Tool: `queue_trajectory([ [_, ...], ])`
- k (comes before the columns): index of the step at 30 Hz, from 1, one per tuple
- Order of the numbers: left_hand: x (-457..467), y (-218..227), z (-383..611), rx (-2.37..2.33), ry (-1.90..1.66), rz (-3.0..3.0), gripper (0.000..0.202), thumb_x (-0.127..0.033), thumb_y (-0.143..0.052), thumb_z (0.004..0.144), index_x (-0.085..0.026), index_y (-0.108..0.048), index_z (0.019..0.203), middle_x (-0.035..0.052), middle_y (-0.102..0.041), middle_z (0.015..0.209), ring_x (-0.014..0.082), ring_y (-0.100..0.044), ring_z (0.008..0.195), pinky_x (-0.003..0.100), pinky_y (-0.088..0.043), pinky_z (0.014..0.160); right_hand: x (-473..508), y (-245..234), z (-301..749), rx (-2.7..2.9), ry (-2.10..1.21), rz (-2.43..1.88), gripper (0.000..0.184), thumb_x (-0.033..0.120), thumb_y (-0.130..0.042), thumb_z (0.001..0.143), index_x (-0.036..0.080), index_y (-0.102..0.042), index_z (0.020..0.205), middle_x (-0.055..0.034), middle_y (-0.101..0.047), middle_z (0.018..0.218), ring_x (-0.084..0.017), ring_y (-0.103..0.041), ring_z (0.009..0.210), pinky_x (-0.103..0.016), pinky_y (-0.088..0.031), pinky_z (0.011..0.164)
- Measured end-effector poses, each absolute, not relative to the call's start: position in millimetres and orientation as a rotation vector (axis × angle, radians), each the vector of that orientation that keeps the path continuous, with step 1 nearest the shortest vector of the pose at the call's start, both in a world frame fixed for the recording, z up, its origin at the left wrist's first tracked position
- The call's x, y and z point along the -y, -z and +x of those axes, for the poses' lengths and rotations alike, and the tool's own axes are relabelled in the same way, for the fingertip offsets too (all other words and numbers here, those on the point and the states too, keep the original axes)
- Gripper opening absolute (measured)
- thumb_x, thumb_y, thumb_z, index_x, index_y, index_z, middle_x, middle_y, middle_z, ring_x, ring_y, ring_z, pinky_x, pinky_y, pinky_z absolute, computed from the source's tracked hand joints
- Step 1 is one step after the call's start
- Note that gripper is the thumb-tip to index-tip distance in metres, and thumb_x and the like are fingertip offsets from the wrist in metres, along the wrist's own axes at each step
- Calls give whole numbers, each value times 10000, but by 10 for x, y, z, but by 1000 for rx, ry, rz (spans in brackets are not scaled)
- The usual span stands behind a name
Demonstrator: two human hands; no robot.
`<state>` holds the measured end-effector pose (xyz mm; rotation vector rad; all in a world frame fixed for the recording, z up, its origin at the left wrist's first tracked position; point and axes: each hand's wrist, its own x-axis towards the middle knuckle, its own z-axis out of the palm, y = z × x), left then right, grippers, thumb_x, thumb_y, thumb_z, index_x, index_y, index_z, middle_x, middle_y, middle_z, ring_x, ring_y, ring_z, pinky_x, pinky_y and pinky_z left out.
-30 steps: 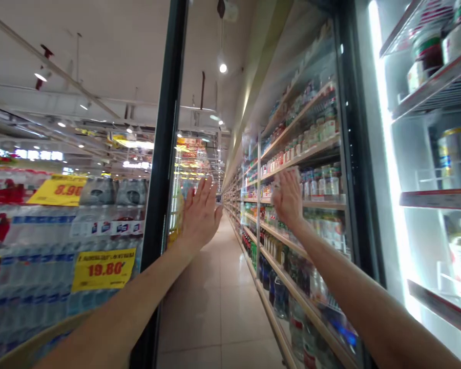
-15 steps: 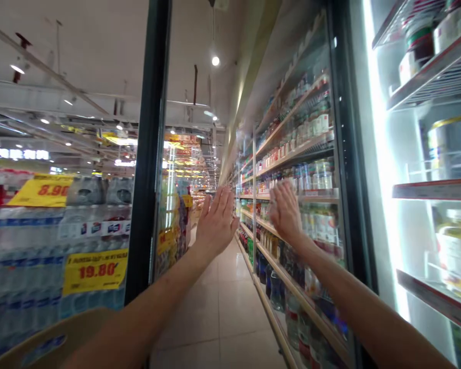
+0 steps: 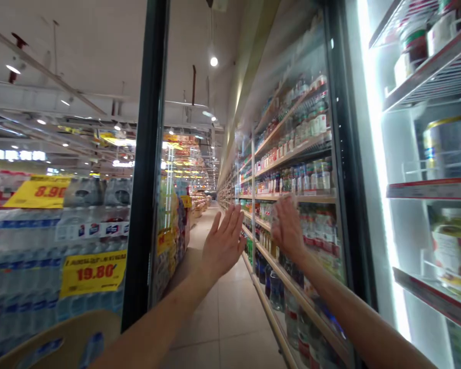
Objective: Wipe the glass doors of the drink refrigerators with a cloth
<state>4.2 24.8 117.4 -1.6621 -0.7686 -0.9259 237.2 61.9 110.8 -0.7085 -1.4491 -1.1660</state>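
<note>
My left hand is open, fingers stretched flat against the glass of a cooler door. My right hand is open too, palm flat on the same glass just to the right. The door's black frame stands at the left and its hinge side at the right. Through the glass I see the aisle and shelves of bottles. Neither hand holds anything.
The lit cooler interior at the right has wire shelves with jars and tubs. Stacked water packs with yellow price signs fill the left. A tan curved rim sits at the bottom left. A tiled aisle runs ahead.
Both hands have slid lower and a little right on the glass, and the door's left frame has shifted left in view. The hands stay flat and open.
</note>
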Motion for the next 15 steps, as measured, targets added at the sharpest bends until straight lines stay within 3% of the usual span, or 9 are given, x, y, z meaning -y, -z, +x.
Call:
queue_trajectory([
  [3, -266, -1150, 52, 777, 927, -1667, 541, -388, -394, 893, -112, -386, 1359, 101, -370, 1438, 213, -246, 1374, 402, -173, 1129, -562, -991, 2367, 1665, 1244, -657, 588, 198, -426, 842, 224, -292, 1414, -98, -452, 1391, -242, -308, 1358, -505, -342, 1070],
  [9, -257, -1165, 47, 786, 916, -1653, 547, -394, -372, 902, -101, -371, 1364, 100, -366, 1441, 218, -250, 1372, 416, -163, 1129, -666, -1008, 2958, 1109, 1064, -913, 554, 232, -361, 870, 156, -293, 1415, -159, -402, 1416, -292, -288, 1361, -586, -319, 1049],
  [15, -248, -1040, 93, 773, 931, -1666, 530, -370, -372, 904, -99, -376, 1360, 97, -366, 1440, 207, -247, 1374, 411, -131, 1135, -530, -845, 2190, 1641, 1223, -636, 622, 203, -426, 847, 217, -230, 1437, -104, -441, 1399, -249, -279, 1370, -519, -335, 1074],
])
